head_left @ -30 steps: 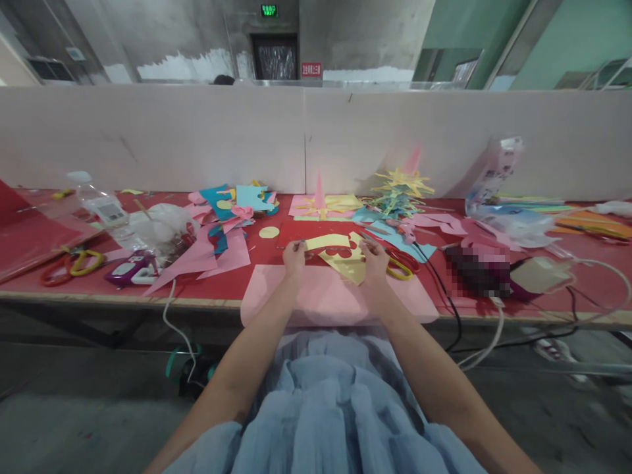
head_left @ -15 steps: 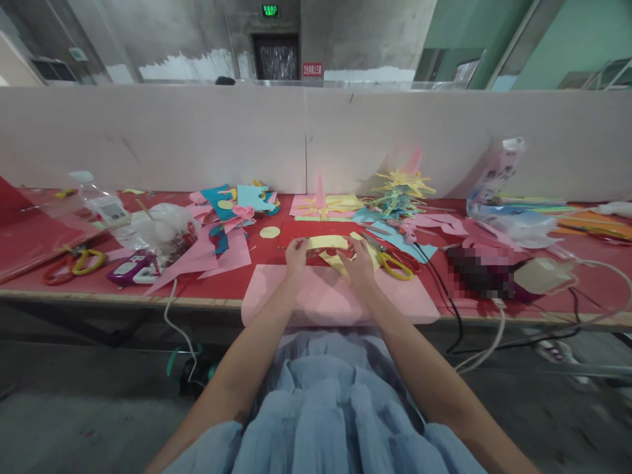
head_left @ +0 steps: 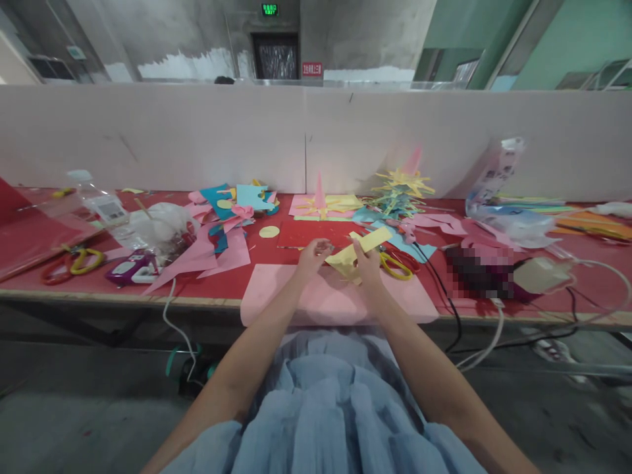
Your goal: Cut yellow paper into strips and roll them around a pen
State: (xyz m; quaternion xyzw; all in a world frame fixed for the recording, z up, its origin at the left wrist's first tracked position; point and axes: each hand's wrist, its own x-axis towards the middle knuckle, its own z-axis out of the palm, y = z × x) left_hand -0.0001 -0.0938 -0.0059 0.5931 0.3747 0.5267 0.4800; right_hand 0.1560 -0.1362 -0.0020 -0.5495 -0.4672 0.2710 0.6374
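My right hand [head_left: 368,263] is closed on a yellow paper strip [head_left: 376,238], which slants up to the right. Just left of it, my left hand [head_left: 312,258] has let its fingers bend loosely, apart from the strip, with nothing visible in them. Under the strip lies another yellow paper piece [head_left: 345,266], partly covered by my right hand. A pink sheet [head_left: 296,296] spreads below both wrists at the table edge. Yellow-handled scissors [head_left: 397,266] lie right of my right hand, their blades mostly hidden.
Behind stands a pink paper cone [head_left: 320,192] on yellow strips; a fringed paper tree [head_left: 402,191] is to its right. A pink glue gun [head_left: 407,230] trails a black cord. Left are paper scraps [head_left: 220,201], a plastic bottle [head_left: 101,201] and red-and-yellow scissors [head_left: 74,263].
The strip, earlier level and bowed between both hands, now slants in my right hand alone. My left hand has let go and moved slightly right.
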